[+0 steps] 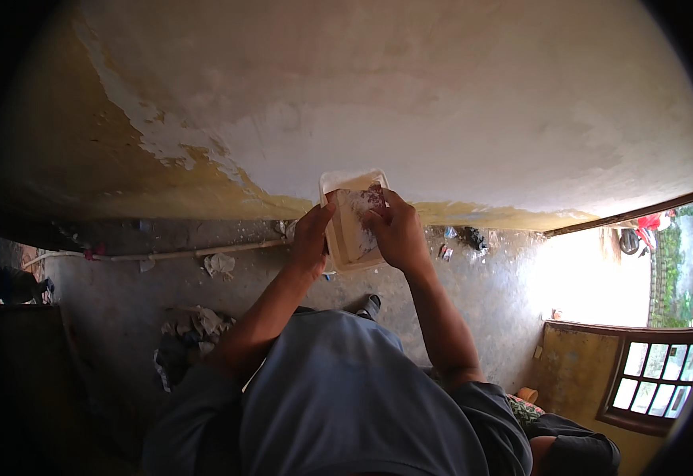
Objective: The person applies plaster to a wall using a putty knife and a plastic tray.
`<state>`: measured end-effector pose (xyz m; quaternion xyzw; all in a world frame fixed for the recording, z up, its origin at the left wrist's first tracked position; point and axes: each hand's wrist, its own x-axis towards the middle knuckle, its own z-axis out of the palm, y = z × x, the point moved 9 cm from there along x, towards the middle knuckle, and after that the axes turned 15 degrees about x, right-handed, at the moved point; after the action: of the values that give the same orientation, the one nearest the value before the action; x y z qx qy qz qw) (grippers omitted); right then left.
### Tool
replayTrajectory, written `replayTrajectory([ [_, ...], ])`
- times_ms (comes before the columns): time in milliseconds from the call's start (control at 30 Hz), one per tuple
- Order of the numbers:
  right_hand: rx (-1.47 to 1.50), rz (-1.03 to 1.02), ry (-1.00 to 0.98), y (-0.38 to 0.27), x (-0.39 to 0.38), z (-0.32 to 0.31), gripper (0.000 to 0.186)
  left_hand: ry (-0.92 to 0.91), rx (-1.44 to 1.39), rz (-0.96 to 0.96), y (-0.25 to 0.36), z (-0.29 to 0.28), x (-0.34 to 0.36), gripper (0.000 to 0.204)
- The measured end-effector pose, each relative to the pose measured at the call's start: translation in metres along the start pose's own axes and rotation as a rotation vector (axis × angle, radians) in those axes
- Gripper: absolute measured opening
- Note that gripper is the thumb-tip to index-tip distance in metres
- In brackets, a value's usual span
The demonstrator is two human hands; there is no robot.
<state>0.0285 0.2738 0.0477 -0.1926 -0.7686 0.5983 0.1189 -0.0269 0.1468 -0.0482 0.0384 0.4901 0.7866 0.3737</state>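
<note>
Tub (352, 177) raised between shirt (338, 389) and wall (442, 103), clamped along its left side in left hand (310, 238), with right hand (403, 236) pinched on white-smeared brown piece (376, 195) at its mouth, probably light, slightly flexible, slick where smeared, best held by opposite walls.

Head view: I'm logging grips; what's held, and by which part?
Left hand: a tray, by its left side. Right hand: a reddish sheet, by its right edge.

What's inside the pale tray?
Within the pale tray's rim: a reddish-brown piece smeared with white, the right hand at its right side. Hidden: the tray floor beneath the piece and whatever the right hand covers.
</note>
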Motion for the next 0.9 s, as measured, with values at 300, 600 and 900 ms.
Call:
replayTrajectory([
  [300, 0.410, 0.107, 0.068, 0.017, 0.008, -0.031, 0.035, -0.016, 0.056, 0.002, -0.008, -0.010, 0.012, 0.049],
  [600, 0.969, 0.231, 0.205, 0.047, 0.013, -0.071, 0.026, 0.017, -0.188, -0.018, 0.009, -0.015, 0.025, 0.051],
  [900, 1.230, -0.079, 0.334, 0.044, 0.058, -0.149, 0.015, 0.066, -0.088, 0.004, 0.020, -0.034, 0.002, 0.064],
])
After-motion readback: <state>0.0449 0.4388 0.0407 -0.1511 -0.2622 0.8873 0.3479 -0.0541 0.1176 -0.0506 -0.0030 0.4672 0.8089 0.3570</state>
